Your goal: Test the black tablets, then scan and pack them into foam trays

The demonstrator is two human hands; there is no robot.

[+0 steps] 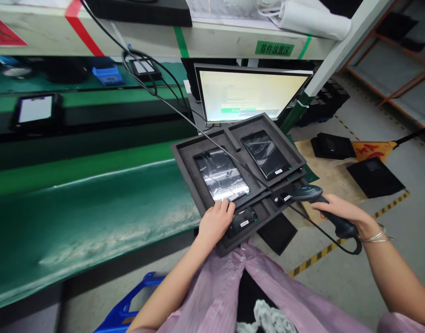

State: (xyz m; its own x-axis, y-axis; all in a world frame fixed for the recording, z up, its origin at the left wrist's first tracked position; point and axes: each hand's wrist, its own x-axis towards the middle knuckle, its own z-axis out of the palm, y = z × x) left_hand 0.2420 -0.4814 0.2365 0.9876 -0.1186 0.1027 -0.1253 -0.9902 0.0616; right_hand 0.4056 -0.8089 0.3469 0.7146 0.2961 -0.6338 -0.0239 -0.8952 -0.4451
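Note:
My right hand point(339, 210) is wrapped round the handle of a dark barcode scanner point(308, 192), its head over the right front edge of the stacked trays. The scanner's cable runs across the trays. My left hand point(217, 222) has its fingers curled over the front edge of the upper black foam tray point(184, 159). In that tray lie a film-covered tablet point(222, 173) near my left fingers and another tablet point(265, 155) to the right, each with a small white label. Below, a lower foam tray point(264, 221) sticks out, partly showing a labelled dark device point(243, 219).
A lit monitor point(250, 92) stands behind the trays. To the left runs a green conveyor point(94, 222) with a raised edge; a device point(35, 111) lies beyond it. A shelf beam point(219, 39) crosses above. A blue stool point(132, 300) and black foam pieces point(375, 175) are lower down.

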